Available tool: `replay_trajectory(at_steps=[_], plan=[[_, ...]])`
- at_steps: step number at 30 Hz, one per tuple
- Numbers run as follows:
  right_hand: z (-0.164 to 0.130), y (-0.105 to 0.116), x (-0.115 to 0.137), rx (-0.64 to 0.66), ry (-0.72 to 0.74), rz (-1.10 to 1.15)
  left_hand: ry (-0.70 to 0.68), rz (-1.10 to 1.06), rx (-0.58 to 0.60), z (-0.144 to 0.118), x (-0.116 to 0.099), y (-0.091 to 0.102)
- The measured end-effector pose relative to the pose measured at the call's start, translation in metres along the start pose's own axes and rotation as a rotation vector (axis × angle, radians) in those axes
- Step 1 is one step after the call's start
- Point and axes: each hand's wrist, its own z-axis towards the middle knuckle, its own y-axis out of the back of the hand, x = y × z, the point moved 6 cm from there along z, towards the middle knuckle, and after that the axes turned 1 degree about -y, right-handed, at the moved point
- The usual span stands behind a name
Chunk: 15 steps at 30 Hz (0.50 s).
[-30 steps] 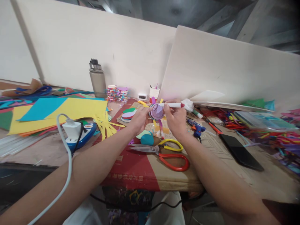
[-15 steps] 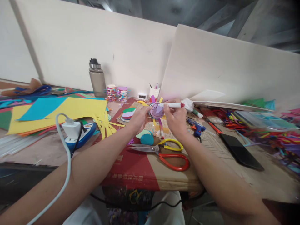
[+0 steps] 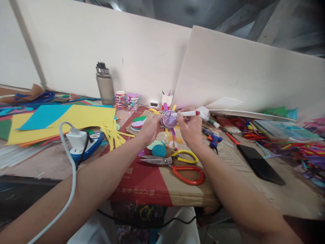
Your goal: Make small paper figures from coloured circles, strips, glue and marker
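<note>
From the head camera, the left hand (image 3: 149,128) pinches a round purple paper circle (image 3: 169,119), held up above the table (image 3: 152,183). Thin colored strips stick out around it. The right hand (image 3: 191,130) grips a white pen (image 3: 185,114) with a red end, tip on the circle. Red and yellow scissors (image 3: 181,164) lie just below

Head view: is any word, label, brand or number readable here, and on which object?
Nothing reads clearly.
Red-and-tan cardboard box: a row of printed characters along its front edge, too blurred to read.
Small white digital clock: display too small to read.
Blue-and-white power strip: round marking, illegible.
</note>
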Motion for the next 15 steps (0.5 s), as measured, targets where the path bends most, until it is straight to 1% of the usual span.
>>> replay_trajectory(at_steps=[6, 15], plan=[[0.0000, 0.0008, -0.0002, -0.008, -0.007, 0.001, 0.006, -0.018, -0.032, 0.0010, 0.0014, 0.0020], [0.0004, 0.0012, -0.0037, -0.024, -0.027, 0.032, -0.002, -0.028, -0.031, -0.0001, -0.0002, 0.0008]])
